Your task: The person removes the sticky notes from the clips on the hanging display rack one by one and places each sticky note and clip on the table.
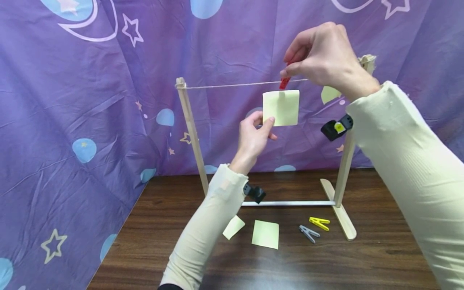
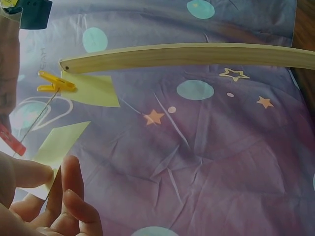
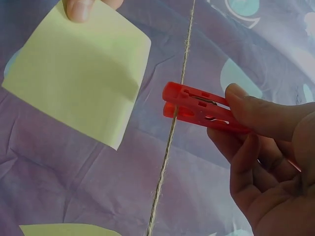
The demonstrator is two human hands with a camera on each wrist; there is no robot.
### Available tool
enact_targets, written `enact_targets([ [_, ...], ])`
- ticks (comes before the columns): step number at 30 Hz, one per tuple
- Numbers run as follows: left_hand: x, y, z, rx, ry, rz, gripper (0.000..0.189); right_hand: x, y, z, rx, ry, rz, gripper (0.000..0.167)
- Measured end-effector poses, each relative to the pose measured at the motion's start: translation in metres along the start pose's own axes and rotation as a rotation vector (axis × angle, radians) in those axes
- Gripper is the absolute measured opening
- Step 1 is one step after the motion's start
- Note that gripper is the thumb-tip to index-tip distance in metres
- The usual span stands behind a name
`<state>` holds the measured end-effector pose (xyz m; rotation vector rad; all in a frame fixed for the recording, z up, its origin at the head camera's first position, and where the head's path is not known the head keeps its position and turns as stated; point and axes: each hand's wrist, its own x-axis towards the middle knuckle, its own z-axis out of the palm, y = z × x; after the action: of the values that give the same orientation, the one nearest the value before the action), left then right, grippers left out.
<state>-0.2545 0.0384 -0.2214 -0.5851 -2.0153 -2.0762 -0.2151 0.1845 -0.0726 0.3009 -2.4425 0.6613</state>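
My left hand (image 1: 252, 135) pinches a pale yellow sticky note (image 1: 281, 108) by its lower left part, thumb in front. The note is upright just below the twine (image 1: 232, 85). Above it, my right hand (image 1: 322, 56) pinches a red clothespin (image 1: 285, 82) by its handle end. In the right wrist view, the twine (image 3: 165, 157) passes between the prongs of the red clothespin (image 3: 197, 105), and the note (image 3: 83, 73) stays apart from it. The left wrist view has a yellow clothespin (image 2: 58, 83) on the twine with another sticky note (image 2: 96, 90) hanging by it.
Wooden posts (image 1: 192, 125) hold the twine, with a white bar (image 1: 290, 203) low between them. Loose sticky notes (image 1: 266, 234), a grey clothespin (image 1: 309, 233) and a yellow clothespin (image 1: 320, 223) lie on the brown table (image 1: 145, 241). A purple curtain (image 1: 224, 48) hangs behind.
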Motion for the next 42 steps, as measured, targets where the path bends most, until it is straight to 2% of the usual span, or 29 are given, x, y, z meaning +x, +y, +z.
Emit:
enact_targets([
  [9,-0.001,-0.002,-0.002,0.012,0.003,-0.006,0.015,0.001,-0.001,-0.002,0.020,0.061,-0.024,0.028],
  [20,0.000,-0.004,-0.005,0.022,0.007,-0.020,0.016,-0.001,-0.001,-0.005,0.042,0.084,-0.008,0.027],
  [32,-0.006,-0.003,-0.010,0.005,-0.011,0.005,0.017,-0.010,-0.001,-0.008,0.091,0.124,-0.024,0.020],
  [38,-0.010,-0.004,-0.016,0.017,-0.024,0.039,0.016,-0.017,-0.001,-0.013,0.112,0.149,-0.038,0.019],
  [42,-0.013,-0.003,-0.022,0.026,-0.041,0.044,0.016,-0.022,-0.001,-0.017,0.163,0.164,-0.045,0.016],
])
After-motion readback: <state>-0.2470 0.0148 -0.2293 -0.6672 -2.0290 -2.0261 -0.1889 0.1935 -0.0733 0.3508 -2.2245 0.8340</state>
